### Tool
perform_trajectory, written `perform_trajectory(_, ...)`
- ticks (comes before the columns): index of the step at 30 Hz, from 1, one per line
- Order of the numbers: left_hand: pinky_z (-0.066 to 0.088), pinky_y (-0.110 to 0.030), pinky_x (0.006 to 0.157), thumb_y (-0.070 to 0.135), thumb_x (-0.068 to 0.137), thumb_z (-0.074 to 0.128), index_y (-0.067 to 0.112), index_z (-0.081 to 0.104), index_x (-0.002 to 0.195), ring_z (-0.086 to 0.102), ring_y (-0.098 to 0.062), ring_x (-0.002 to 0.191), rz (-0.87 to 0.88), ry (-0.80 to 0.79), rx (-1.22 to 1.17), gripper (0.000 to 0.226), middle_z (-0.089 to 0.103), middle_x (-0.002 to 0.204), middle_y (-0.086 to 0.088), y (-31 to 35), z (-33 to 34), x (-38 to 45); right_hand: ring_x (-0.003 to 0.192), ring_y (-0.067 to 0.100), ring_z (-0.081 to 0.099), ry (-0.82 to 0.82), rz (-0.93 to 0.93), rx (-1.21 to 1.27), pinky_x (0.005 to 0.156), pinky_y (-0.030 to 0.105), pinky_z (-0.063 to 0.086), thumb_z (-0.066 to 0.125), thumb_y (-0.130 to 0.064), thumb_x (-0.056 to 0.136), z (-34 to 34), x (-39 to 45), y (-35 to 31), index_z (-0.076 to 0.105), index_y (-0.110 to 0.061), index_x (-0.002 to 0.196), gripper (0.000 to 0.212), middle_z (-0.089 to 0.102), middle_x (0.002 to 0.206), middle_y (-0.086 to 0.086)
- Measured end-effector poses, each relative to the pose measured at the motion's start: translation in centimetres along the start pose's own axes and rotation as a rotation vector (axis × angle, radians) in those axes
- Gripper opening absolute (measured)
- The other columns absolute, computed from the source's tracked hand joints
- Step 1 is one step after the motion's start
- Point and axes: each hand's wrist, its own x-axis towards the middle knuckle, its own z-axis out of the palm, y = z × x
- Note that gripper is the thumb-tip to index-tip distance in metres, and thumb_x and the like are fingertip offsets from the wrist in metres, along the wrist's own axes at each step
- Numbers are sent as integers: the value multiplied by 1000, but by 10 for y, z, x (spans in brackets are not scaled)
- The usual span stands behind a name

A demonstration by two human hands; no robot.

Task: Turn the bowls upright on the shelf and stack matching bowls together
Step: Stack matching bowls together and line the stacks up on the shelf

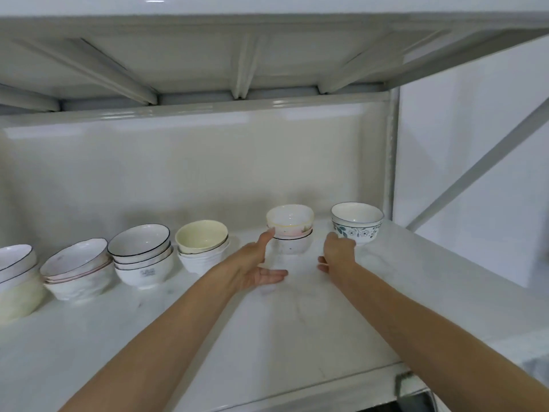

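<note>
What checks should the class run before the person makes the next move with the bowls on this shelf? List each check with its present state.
1. All bowls in view upright: ok, every stack shows an open rim facing up.
2. Left hand free: ok, open, fingertip at the pink-and-yellow bowl.
3. Right hand free: ok, it holds nothing, near the floral bowl.
4. Pink-and-yellow bowl matches the speckled bowl under it: not ok, patterns differ.
5. Cream bowl matches the white bowls beneath: not ok, colours differ.
6. Shelf space in front of the stacks: ok.
</note>
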Motion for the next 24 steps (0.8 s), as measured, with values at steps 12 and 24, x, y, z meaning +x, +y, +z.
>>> perform_trajectory(12,58,-48,58,54,81,67,16,27,140,62,-35,80,75,242,-210,80,40,128,-7,6,68,48,102,38,60,101,36,25,46,36,56,54,-67,79,-56,70,-33,23,-24,141,81,39,136,10)
perform_trajectory(24,57,-42,47,30,83,61,18,36,138,51,-39,117,100,257,-261,62,39,137,-10,6,56,66,110,37,57,54,53,35,58,42,58,56,-26,87,-46,85,-27,27,-23,139,59,41,137,13)
